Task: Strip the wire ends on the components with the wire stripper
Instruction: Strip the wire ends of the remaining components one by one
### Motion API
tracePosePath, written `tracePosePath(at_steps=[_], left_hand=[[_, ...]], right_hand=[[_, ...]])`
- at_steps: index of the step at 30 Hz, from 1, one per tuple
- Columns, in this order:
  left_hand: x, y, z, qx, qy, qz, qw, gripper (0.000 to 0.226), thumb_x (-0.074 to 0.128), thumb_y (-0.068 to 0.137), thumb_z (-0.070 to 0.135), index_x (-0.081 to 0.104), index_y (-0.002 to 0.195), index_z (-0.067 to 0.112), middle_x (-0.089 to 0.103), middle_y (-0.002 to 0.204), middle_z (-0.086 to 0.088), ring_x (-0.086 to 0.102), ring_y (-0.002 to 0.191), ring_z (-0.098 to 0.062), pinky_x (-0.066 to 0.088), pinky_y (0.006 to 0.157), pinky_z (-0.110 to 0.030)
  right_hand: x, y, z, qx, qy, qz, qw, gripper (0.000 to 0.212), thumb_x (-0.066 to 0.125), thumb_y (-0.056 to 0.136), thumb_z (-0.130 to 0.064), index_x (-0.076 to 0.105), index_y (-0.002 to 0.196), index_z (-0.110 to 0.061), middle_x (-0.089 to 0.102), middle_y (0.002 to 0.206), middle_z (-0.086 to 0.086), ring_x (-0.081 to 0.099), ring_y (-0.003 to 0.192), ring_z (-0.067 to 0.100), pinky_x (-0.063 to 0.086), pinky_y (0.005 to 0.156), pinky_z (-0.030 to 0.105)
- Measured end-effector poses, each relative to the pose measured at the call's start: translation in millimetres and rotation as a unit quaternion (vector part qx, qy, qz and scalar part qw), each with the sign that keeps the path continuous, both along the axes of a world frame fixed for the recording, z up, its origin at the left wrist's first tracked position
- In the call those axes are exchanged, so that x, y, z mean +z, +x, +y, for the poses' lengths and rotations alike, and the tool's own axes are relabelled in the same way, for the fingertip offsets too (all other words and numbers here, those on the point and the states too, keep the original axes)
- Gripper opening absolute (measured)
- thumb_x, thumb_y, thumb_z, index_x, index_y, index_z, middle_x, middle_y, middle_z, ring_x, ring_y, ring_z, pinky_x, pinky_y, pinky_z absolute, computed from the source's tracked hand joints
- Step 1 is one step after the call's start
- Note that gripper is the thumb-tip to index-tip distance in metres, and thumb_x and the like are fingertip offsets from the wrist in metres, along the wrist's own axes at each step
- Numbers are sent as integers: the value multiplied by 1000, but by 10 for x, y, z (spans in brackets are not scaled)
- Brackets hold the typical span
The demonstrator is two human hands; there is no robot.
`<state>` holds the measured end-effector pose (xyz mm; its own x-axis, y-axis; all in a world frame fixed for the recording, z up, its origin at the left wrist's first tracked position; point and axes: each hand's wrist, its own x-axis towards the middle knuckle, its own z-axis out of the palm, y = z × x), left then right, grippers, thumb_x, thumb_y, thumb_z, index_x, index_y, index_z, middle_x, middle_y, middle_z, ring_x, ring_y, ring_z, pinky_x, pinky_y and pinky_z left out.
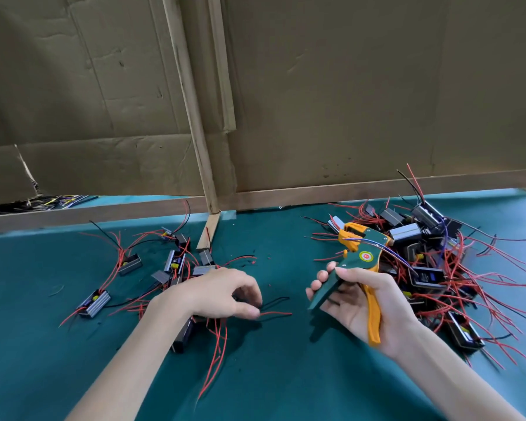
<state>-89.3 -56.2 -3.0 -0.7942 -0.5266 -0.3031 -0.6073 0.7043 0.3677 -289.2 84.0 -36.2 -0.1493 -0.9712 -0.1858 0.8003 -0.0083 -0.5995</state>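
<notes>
My right hand point(359, 302) grips the green and orange wire stripper point(357, 262) by its handles, jaws pointing up and away. My left hand point(222, 291) hovers low over the green table, its fingers curled around a red wire point(275, 313) and a black wire point(275, 300) that stick out to the right. The component under my left hand point(182, 334) is mostly hidden. A scattered group of black components with red and black wires point(176, 262) lies to the left. A large heap of the same components point(431, 268) lies behind my right hand.
The green table cover point(286, 375) has open cloth between and in front of my hands. A cardboard wall with a wooden post point(207, 177) stands along the back edge. Small wire offcuts point(268, 256) dot the cloth near the middle.
</notes>
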Motion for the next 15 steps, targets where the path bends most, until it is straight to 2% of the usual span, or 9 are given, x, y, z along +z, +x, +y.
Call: tracePosePath(at_steps=[3, 6, 8, 12, 15], left_hand=[[-45, -29, 12, 10, 13, 1, 1000, 30, 80, 74, 37, 65, 99, 28, 60, 101, 16, 55, 96, -1, 43, 87, -18], [-104, -103, 33, 9, -23, 40, 999, 13, 75, 79, 32, 66, 85, 25, 65, 91, 7, 59, 85, -8, 47, 83, -26], [-129, -136, 47, 22, -11, 84, 996, 7, 68, 86, 27, 63, 82, 23, 68, 85, 6, 59, 76, -7, 47, 78, -24], [-111, -143, 30, 65, 97, 220, 968, 8, 56, 93, 7, 60, 96, 14, 75, 85, 0, 71, 78, -13, 51, 83, -23], [-48, -140, 48, 84, 166, 311, 932, 11, 52, 97, 5, 52, 104, 13, 75, 87, -8, 70, 73, -20, 50, 80, -20]], right_hand=[[0, -41, -9, -10, -3, -9, 1000, 19, 70, 59, 0, 66, 78, 1, 60, 79, 18, 64, 70, 34, 58, 73, 46], [-3, -64, -16, -11, -3, -5, 1000, 19, 70, 60, 0, 66, 78, 1, 60, 80, 18, 64, 71, 35, 58, 74, 47], [-10, -74, -19, -10, -3, -1, 1000, 19, 69, 61, 0, 65, 79, 1, 60, 80, 18, 63, 71, 35, 57, 74, 47], [-8, -87, -22, -8, -4, 11, 1000, 19, 69, 63, -1, 64, 81, 0, 59, 80, 18, 63, 71, 35, 57, 74, 46], [1, -76, -18, -5, 4, 38, 999, 18, 67, 64, -1, 64, 82, 1, 59, 80, 20, 63, 71, 37, 57, 73, 47]])
